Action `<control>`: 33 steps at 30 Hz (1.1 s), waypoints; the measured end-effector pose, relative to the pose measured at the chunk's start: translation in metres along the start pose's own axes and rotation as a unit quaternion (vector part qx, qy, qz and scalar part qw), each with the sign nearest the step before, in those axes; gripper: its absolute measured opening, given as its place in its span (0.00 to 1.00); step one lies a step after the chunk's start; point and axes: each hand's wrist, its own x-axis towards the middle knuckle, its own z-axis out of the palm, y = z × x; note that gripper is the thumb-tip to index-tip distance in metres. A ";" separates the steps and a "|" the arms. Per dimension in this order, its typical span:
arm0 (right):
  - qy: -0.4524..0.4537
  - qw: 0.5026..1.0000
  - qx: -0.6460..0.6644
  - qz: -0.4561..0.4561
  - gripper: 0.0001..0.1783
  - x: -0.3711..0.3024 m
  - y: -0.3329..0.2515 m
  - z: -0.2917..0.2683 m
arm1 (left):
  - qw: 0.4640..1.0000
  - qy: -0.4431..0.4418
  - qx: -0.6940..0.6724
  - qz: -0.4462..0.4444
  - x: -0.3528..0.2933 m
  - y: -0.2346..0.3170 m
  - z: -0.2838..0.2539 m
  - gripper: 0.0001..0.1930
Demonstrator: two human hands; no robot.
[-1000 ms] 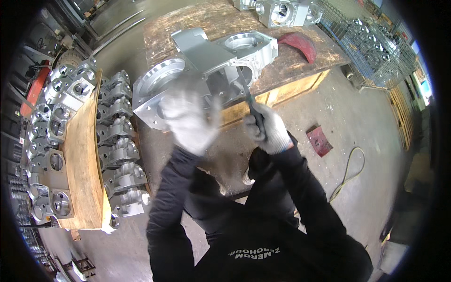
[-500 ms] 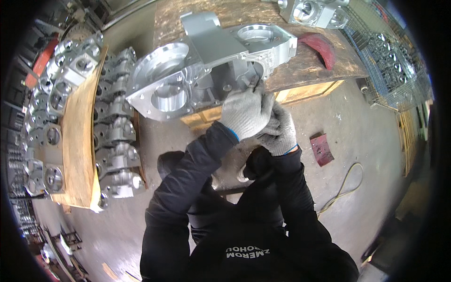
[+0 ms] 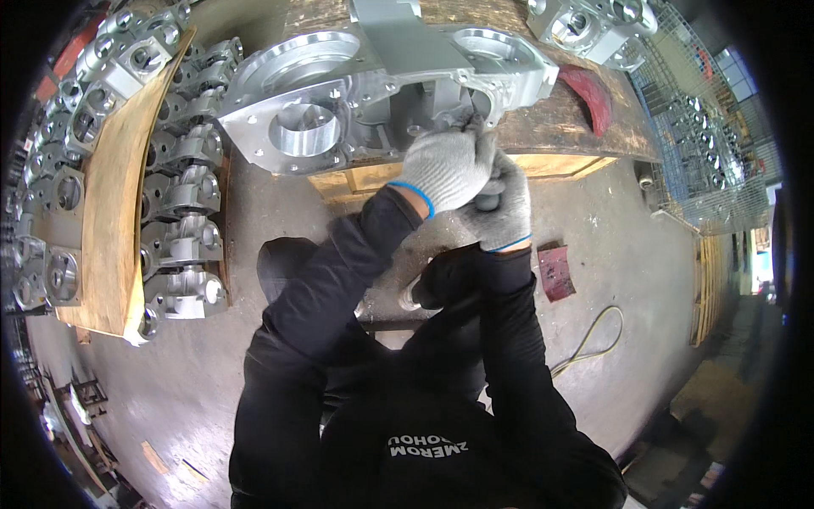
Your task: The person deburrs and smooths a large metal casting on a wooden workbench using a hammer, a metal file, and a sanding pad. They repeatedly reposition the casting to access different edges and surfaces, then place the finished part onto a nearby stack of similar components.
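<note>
A large machined aluminium casting (image 3: 415,51) with round bores lies on the wooden bench in front of me. My left hand (image 3: 445,168), in a grey knit glove, is at its near edge. Its fingers are pressed together at the recess near the right bore, and whatever they grip is hidden. Close against it on the right, my right hand (image 3: 507,208), gloved alike, is curled closed just below the casting. Anything inside it cannot be made out.
A curved dark red piece (image 3: 589,97) lies on the bench (image 3: 543,127). Similar castings (image 3: 191,191) are stacked at left beside a wooden board (image 3: 119,187). A wire basket (image 3: 704,144) of metal parts stands right. A red plate (image 3: 555,273) and a looped hose (image 3: 598,343) lie on the floor.
The view has shifted, so the casting sits higher in the picture. Both hands stay together at the casting's near edge, and their grip looks much the same.
</note>
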 end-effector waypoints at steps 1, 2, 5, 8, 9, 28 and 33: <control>-0.172 0.980 0.055 0.085 0.24 0.009 0.000 0.004 | 0.998 0.016 -0.010 0.064 0.003 -0.003 -0.002 0.27; -0.061 0.997 -0.025 0.037 0.25 -0.005 -0.004 -0.002 | 0.994 0.045 -0.011 0.096 0.000 -0.002 -0.001 0.27; 0.110 0.991 -0.079 -0.020 0.23 -0.008 -0.001 0.001 | 0.994 0.010 -0.110 -0.023 -0.002 -0.003 0.001 0.32; 0.114 0.938 -0.301 -0.129 0.18 0.003 -0.007 -0.014 | 0.942 -0.026 -0.318 -0.109 0.003 -0.014 0.003 0.32; 0.106 0.973 -0.191 -0.069 0.17 0.002 -0.007 -0.008 | 0.954 -0.032 -0.291 -0.059 0.005 -0.018 0.005 0.31; 0.118 0.992 0.003 0.041 0.09 0.009 0.009 0.041 | 0.946 0.226 0.224 -0.061 -0.023 -0.097 -0.088 0.27; 0.072 0.992 -0.102 -0.008 0.09 0.036 0.010 0.022 | 0.943 0.189 0.260 -0.088 -0.026 -0.099 -0.091 0.27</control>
